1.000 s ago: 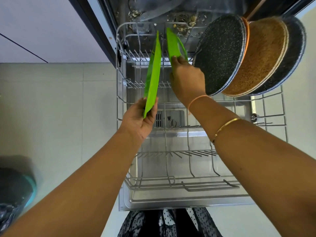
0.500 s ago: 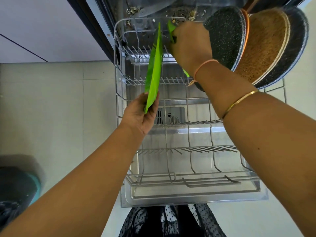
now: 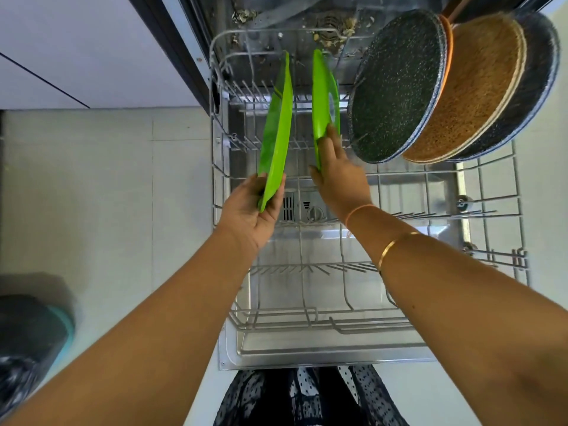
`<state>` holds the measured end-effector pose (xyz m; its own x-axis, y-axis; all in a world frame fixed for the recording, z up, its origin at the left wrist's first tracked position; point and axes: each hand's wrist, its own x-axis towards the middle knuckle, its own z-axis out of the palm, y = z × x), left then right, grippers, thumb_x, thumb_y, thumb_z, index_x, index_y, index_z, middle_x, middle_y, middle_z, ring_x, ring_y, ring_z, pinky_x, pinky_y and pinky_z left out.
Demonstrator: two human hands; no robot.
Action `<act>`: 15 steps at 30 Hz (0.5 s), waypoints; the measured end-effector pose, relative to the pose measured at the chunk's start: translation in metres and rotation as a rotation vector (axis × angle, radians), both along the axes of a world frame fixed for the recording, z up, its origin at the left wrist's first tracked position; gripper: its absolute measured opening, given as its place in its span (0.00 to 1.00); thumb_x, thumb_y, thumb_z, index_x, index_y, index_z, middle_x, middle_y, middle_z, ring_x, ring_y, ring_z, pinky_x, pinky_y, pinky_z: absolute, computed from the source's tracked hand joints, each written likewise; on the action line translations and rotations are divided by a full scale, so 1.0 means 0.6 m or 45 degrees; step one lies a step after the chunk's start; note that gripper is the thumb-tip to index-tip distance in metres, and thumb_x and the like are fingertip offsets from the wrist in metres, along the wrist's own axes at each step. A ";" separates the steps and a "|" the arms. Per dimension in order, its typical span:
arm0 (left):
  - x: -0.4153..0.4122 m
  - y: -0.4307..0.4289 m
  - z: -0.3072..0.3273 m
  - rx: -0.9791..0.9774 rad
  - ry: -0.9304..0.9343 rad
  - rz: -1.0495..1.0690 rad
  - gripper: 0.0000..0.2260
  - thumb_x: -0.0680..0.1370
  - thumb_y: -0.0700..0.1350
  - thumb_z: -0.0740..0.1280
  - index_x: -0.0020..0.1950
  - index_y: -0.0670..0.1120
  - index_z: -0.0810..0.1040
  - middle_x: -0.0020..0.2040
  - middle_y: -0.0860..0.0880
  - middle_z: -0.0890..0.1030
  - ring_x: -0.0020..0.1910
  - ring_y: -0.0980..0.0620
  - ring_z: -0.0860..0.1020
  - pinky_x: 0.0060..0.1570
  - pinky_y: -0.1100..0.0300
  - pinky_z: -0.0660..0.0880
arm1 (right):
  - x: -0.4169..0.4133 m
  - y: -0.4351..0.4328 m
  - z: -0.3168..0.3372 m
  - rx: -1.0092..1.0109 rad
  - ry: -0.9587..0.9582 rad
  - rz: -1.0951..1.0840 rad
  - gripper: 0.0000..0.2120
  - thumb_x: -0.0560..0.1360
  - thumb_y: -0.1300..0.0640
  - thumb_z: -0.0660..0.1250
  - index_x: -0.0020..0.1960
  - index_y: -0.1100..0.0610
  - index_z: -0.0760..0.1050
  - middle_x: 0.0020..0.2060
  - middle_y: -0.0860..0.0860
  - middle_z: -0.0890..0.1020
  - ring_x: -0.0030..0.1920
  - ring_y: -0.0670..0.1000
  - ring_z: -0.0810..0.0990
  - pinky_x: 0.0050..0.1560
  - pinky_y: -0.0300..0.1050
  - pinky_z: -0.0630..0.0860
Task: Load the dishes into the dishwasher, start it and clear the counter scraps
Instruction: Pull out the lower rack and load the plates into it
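Your right hand has come back from the far edge of the rack, where half a second ago it was reaching deep over the back tines. It now sits nearer the middle, its grip lightly clamped on the near lower edge of the second green plate, thumb on one face and fingers on the other. That plate now stands on edge among the back rows of tines, just left of the dark speckled pan, which leans at the rack's far right corner with the brown pan and another dark pan stacked behind it. It looks seated, though you cannot see from here whether its lower rim is truly caught between tines. Your left hand has barely moved: its grip is closed around the near end of the first green plate, which is on edge and tilted slightly, over the rack's left side and apart from the second plate. So one plate is probably placed and the other is next. The near half of the rack carries nothing yet, so loading is at an early stage, with starting the machine and clearing the scraps still to do.
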<state>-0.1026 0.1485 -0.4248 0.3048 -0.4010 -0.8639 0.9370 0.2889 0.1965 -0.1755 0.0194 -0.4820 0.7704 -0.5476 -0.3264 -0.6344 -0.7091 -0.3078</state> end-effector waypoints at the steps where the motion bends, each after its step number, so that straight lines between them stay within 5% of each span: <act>1: -0.001 0.001 0.000 0.003 -0.003 -0.008 0.08 0.78 0.36 0.60 0.54 0.35 0.74 0.33 0.40 0.82 0.27 0.50 0.82 0.22 0.65 0.76 | 0.000 0.002 -0.001 0.010 0.016 -0.003 0.23 0.80 0.56 0.59 0.72 0.60 0.58 0.77 0.55 0.48 0.55 0.66 0.78 0.49 0.59 0.77; 9: -0.006 0.006 0.001 0.023 -0.024 -0.046 0.06 0.78 0.38 0.61 0.50 0.36 0.75 0.32 0.41 0.82 0.28 0.51 0.82 0.23 0.66 0.76 | 0.027 -0.009 -0.005 0.050 0.128 -0.032 0.37 0.78 0.60 0.62 0.77 0.57 0.42 0.76 0.60 0.43 0.56 0.64 0.78 0.53 0.56 0.77; 11: -0.008 0.008 -0.002 0.024 -0.019 -0.028 0.06 0.78 0.37 0.61 0.51 0.36 0.75 0.33 0.41 0.82 0.28 0.50 0.82 0.24 0.65 0.76 | 0.033 -0.024 -0.005 0.203 0.212 -0.282 0.40 0.75 0.62 0.63 0.77 0.57 0.40 0.74 0.66 0.54 0.62 0.64 0.75 0.59 0.54 0.74; 15: -0.009 0.014 -0.008 0.021 -0.024 -0.016 0.07 0.79 0.38 0.60 0.52 0.36 0.75 0.34 0.41 0.82 0.29 0.51 0.82 0.25 0.65 0.77 | 0.041 -0.031 0.009 0.334 0.227 -0.456 0.23 0.74 0.67 0.59 0.68 0.67 0.58 0.59 0.63 0.75 0.60 0.63 0.75 0.60 0.53 0.74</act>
